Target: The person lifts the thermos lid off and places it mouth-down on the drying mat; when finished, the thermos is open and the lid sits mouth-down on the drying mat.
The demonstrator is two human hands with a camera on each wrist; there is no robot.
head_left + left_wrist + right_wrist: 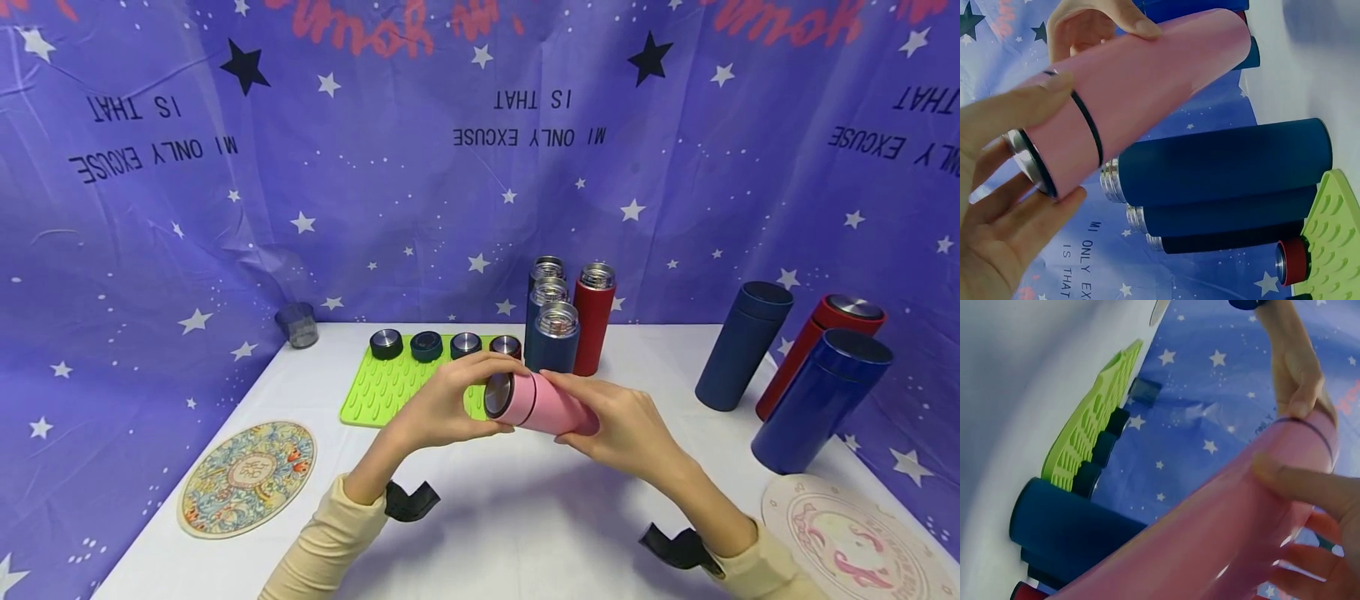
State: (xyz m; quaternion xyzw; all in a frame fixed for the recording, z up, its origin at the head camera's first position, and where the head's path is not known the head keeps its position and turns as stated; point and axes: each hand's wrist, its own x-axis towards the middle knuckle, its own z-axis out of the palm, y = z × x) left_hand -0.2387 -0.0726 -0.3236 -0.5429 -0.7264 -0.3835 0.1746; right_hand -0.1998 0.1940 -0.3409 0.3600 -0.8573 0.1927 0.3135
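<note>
A pink thermos (558,408) is held tilted above the table, its capped end pointing to the left. My left hand (446,404) grips the pink cap (516,398), which has a silver top; thumb and fingers lie on opposite sides of it. Around the body, my right hand (626,421) holds the bottle with thumb and fingers. The cap sits on the body with a dark ring at the seam (1088,125). In the right wrist view the thermos body (1210,537) fills the foreground, and the left hand (1297,378) shows at its far end.
Behind the hands, a green mat (375,392) bears several caps (386,343). Uncapped blue bottles (553,350) and a red one (595,321) stand beside it. Capped bottles (742,346) stand at right. A round mat (247,479) and a dark cup (302,327) are at left; another mat (847,542) lies front right.
</note>
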